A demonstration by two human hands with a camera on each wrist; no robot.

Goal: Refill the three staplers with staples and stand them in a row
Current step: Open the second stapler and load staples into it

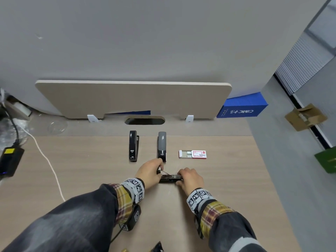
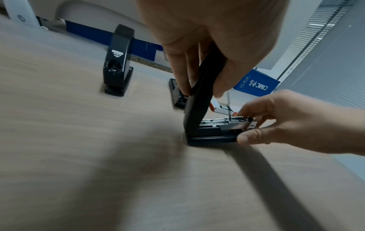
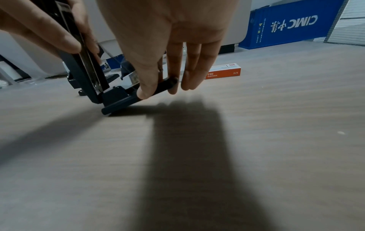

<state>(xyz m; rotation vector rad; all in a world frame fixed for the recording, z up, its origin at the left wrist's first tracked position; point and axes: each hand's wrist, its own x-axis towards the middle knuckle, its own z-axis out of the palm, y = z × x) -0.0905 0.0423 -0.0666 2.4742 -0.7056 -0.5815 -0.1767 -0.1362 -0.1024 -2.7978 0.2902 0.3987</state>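
While hinged open, black stapler (image 2: 199, 109) bares metal staple channel (image 2: 223, 121).

Black stapler (image 1: 133, 146), grey stapler (image 1: 162, 145), red-and-white staple box (image 1: 193, 154), plaid cuffs (image 1: 123, 200).

table (image 1: 91, 170): matt wood-grain | black stapler (image 1: 133, 145): glossy plastic | staple box (image 1: 192, 154): paper

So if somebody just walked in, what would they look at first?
Probably the two hands in the middle of the desk, working on an opened stapler: the left hand holds its top arm up while the right hand grips the base. Just behind them two more staplers stand upright, a black stapler and a grey stapler, with an open staple box to their right.
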